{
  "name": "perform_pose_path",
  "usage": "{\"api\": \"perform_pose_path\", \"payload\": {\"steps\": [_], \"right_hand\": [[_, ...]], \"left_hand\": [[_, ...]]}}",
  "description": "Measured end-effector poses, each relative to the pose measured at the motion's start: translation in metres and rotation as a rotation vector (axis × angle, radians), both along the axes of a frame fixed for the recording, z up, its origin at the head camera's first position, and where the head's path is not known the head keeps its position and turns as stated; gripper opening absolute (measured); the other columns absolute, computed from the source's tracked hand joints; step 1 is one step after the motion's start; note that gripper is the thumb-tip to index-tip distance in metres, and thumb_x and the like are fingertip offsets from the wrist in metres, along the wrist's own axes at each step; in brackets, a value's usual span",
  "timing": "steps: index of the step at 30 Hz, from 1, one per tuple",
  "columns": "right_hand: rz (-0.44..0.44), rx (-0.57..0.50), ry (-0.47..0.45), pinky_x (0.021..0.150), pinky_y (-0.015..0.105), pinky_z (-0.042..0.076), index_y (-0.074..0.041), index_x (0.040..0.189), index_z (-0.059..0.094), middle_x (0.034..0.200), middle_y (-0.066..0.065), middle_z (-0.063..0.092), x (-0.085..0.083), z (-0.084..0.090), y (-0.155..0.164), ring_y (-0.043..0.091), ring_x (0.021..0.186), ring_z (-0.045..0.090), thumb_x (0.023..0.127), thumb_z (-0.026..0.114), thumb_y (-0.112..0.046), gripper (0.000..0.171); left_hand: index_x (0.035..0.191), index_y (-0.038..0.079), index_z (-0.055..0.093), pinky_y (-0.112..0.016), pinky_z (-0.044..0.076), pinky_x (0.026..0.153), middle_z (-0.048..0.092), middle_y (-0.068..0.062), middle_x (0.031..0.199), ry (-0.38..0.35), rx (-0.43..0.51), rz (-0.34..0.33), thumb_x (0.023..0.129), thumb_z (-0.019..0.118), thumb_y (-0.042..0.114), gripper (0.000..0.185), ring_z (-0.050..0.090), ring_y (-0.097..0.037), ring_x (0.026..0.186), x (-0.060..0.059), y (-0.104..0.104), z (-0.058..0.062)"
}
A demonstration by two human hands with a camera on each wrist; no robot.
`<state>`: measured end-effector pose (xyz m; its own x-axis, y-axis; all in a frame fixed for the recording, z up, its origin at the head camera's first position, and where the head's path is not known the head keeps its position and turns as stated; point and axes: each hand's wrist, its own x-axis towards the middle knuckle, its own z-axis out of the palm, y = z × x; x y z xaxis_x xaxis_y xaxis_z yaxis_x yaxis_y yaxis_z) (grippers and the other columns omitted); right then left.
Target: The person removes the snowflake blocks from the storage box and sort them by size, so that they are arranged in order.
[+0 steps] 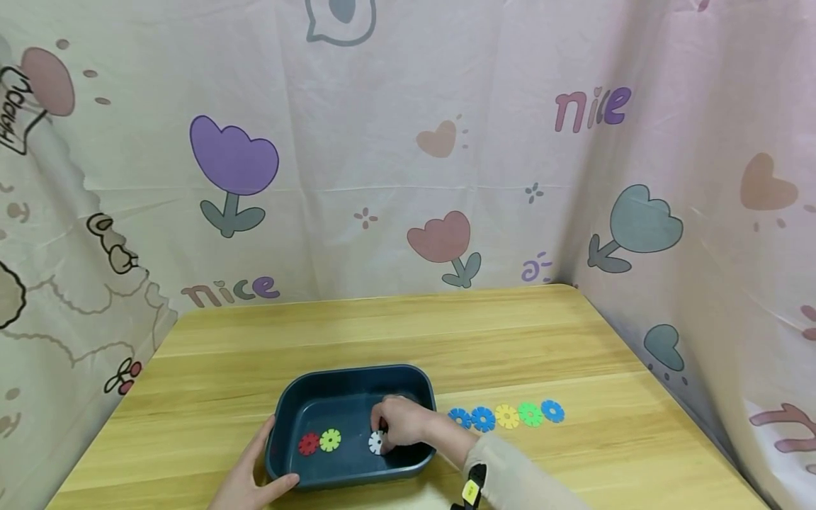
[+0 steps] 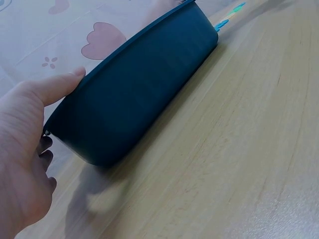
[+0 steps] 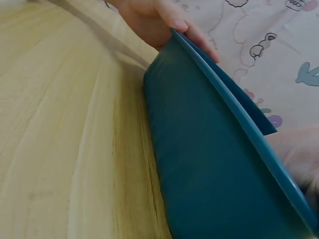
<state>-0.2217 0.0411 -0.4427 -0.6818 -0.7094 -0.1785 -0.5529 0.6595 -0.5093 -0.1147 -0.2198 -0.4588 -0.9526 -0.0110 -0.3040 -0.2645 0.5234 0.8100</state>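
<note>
Left hand at the near left corner of a dark blue, rounded rectangular plastic tub, thumb hooked over the rim, fingers curled against the outer wall, steadying it on a pale wooden table. Inside the tub, just right of that grip: a red toothed plastic snowflake disc and, touching it, a yellow-green toothed plastic disc, both flat on the floor. Further right, a white toothed plastic disc pinched in the fingertips of the right hand, which reaches down over the far rim; hard to tell whether the white disc is touching the floor or just above it. To the right of that hand, outside the tub wall: a row of five discs on the table, two blue, one yellow, one green, one blue, each touching the next. Judged from this: two discs in, a third at the floor, five left outside.
</note>
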Motion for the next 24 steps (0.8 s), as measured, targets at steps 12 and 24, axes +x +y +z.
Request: {"api": "perform_pose_path", "payload": {"steps": [12,24], "right_hand": [[-0.071,-0.302,-0.117,0.054,0.016,0.045,-0.013,0.078,0.064,0.067,-0.011,0.056,-0.002,0.007,0.004,0.000,0.059,0.051,0.078,0.073,-0.004,0.013],[-0.196,-0.628,-0.330,0.067,0.048,0.054,0.002,0.092,0.062,0.074,0.002,0.059,-0.017,0.032,0.039,0.030,0.069,0.061,0.085,0.063,0.000,0.007]], "left_hand": [[0.148,0.005,0.002,-0.071,0.020,0.096,0.007,-0.032,0.147,-0.015,-0.007,-0.005,0.082,0.069,0.039,0.100,0.012,-0.055,0.129,-0.003,-0.001,-0.002],[0.148,0.005,0.003,-0.070,0.023,0.095,0.006,-0.033,0.147,-0.015,-0.029,-0.011,0.082,0.068,0.040,0.100,0.013,-0.055,0.128,-0.004,0.001,0.001]]}}
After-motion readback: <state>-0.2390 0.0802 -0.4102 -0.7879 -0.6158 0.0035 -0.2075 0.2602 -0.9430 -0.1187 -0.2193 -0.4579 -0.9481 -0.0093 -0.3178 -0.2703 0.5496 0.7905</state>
